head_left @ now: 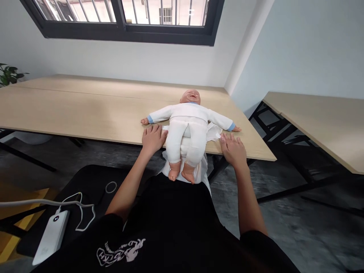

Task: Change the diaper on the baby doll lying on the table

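Note:
A baby doll (189,117) in a white suit with blue cuffs lies on its back near the front edge of the wooden table (113,110). Its arms are spread wide, and its legs hang toward me over the edge. Under its hips lies a white diaper (214,132), its side tabs spread out and its front part hanging below the edge between the legs. My left hand (153,138) rests flat on the table beside one tab, fingers stretched out. On the other side my right hand (233,148) lies flat by the opposite tab, fingers apart.
A black chair (93,182) at the lower left carries a white power bank (52,237) with a cable and a beaded bracelet (111,187). A second table (318,117) stands at the right. Behind the table are a wall and a barred window (125,19). A plant (11,74) shows at far left.

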Demonstrator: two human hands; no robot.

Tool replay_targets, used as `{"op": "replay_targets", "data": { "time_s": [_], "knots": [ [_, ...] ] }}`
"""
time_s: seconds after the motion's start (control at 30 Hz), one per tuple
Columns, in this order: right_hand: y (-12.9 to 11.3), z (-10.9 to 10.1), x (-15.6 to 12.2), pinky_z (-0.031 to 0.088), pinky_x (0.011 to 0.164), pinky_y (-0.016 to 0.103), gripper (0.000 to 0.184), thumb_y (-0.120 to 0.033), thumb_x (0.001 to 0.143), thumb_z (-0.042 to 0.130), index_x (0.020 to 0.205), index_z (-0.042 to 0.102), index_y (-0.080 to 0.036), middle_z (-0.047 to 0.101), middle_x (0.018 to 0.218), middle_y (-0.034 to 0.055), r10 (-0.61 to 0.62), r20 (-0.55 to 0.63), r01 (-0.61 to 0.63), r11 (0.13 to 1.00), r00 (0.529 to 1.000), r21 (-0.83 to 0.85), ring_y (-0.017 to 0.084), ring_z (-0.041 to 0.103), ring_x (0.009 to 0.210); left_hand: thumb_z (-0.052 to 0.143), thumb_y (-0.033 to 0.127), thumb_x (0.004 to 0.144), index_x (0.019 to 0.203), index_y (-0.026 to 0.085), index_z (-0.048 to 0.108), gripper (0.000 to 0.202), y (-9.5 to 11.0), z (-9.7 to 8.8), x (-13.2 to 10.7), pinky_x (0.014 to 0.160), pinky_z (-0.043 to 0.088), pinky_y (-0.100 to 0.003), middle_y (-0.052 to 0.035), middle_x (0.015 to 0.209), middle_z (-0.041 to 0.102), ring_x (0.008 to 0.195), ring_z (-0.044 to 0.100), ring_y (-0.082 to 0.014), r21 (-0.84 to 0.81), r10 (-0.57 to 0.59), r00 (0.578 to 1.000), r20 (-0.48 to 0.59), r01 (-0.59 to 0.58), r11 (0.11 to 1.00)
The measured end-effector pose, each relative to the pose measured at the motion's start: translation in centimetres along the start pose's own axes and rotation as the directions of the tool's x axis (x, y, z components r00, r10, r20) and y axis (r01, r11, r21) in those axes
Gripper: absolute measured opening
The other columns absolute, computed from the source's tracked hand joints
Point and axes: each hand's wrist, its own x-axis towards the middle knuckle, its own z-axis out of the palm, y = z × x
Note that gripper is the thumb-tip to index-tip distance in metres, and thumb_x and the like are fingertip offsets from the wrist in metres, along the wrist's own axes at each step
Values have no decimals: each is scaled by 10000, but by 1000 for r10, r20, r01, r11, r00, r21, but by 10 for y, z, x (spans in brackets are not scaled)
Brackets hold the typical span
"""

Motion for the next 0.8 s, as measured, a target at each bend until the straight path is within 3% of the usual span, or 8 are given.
{"op": "replay_targets", "data": {
  "time_s": [0.13,0.33,0.4,0.5,0.57,0.63,0.73,0.8],
  "knots": [
    [4,-2,2,171,1265,614,664,-469,1051,170,1522,476,-115,411,1560,87,38,88,-35,999,995,-29,356,313,1504,304,460,1043,1474,186,527,558,-1,0,-4,1202,233,-585,-147,1520,518,1449,377,-384,-50,-21,1000,17,22,999],
    [4,-10,13,189,1257,626,660,-515,1036,224,1583,378,-179,315,1617,54,65,236,-48,996,970,-77,324,289,1520,303,471,1046,1503,159,502,588,-1,-4,-10,1226,147,-618,-148,1573,460,1507,310,-395,-77,-70,996,48,74,994],
    [4,-11,12,215,1247,623,682,-532,1025,265,1590,352,-160,321,1612,94,50,176,-39,997,983,-62,326,308,1511,330,464,1042,1477,183,527,554,-3,-6,-11,1230,132,-618,-147,1563,474,1511,307,-387,-113,-68,997,38,72,991],
    [-2,-11,-2,277,1239,569,714,-526,1012,321,1577,331,-90,356,1585,165,4,-133,-2,1000,991,18,309,343,1495,333,451,1040,1369,189,585,490,-2,-7,-24,1223,234,-557,-155,1493,540,1463,387,-340,-299,-44,997,-71,21,954],
    [-17,-10,-19,366,1209,493,608,-477,1019,349,1483,450,-97,486,1489,173,-66,-374,108,990,925,94,272,455,1418,309,469,1043,1225,199,618,449,4,-3,-44,1157,370,-455,-144,1340,624,1325,515,-284,-487,-63,971,-231,-59,872],
    [-41,-10,-37,459,1130,433,393,-402,1019,421,1264,598,-151,648,1270,142,-214,-532,321,940,819,116,237,599,1241,395,536,1015,1097,214,600,390,13,5,-70,1034,459,-387,-113,1148,654,1123,602,-250,-637,-135,937,-321,-108,764],
    [-87,-8,-58,490,1091,385,121,-272,983,524,1019,622,-210,700,1102,67,-515,-552,633,774,656,30,192,652,1129,598,558,911,1096,220,538,390,30,24,-105,868,489,-340,-72,1017,617,954,609,-218,-799,-234,948,-214,-32,600],
    [-112,-6,-64,423,1180,358,93,-210,974,520,932,603,-211,702,1020,24,-696,-477,775,630,537,-47,155,650,1112,727,538,804,1096,211,503,493,39,36,-118,837,488,-334,-73,1034,601,949,604,-217,-845,-275,958,-81,80,529]
  ]
}}
